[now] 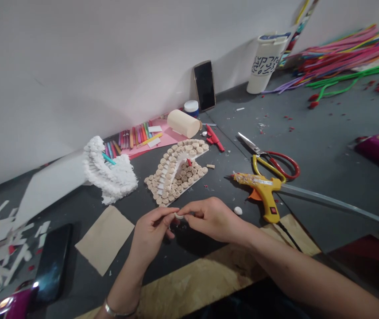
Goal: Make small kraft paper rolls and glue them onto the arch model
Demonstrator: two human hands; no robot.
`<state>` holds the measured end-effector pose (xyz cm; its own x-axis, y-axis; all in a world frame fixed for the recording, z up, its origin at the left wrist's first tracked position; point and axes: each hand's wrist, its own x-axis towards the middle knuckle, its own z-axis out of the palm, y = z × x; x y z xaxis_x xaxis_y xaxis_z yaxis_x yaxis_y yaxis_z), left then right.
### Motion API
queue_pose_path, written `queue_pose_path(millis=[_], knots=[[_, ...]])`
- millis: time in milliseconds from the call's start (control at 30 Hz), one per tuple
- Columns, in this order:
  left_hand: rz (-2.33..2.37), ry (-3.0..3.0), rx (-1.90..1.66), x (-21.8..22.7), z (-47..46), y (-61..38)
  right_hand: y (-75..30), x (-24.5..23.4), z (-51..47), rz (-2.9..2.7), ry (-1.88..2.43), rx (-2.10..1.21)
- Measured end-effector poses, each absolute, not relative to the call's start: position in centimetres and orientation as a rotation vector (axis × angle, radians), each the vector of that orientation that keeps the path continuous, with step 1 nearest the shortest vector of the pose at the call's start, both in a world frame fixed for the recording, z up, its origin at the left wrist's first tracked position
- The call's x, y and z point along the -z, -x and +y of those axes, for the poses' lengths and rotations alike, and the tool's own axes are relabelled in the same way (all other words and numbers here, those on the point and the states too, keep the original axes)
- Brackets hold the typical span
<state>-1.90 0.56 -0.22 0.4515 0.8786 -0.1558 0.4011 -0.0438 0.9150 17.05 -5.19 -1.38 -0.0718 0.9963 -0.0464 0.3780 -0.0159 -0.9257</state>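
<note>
Near the table's front edge, my left hand [154, 230] and my right hand [214, 219] meet fingertip to fingertip. Both pinch a small pale paper roll [179, 216], partly hidden by the fingers. Just beyond them lies a craft piece [176, 175] covered in beige paper coils, with a curved, stepped band and a bit of red in it. A square of beige paper [105, 239] rests left of my left hand. To the right of my right hand are a small white lump [238, 211] and a yellow glue gun [259, 188] lying on its side.
Scissors [265, 159] lie behind the glue gun, whose cable runs toward me. A fluffy white craft piece [110, 175], a phone [55, 261] and paper scraps [1, 257] are on the left. A cup [267, 64], another phone [205, 86] and pipe cleaners [342, 57] stand or lie at the back.
</note>
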Motion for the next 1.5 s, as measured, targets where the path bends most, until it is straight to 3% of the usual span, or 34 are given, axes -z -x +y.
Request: queue_pose_path(millis=[300,967,1500], knots=[[1.217,-1.598,-0.743,1.0,0.0,1.5,-16.7,1.1,-5.2,-1.583,1.516,-0.991],[1.137,-1.269,-0.688,1.3,0.3,1.6,-16.8,0.6,-5.3,-1.531,1.431,-1.126],[1.210,-1.502,-0.773,0.3,-0.5,0.5,-16.9,1.5,-5.1,-1.487,1.638,-1.004]])
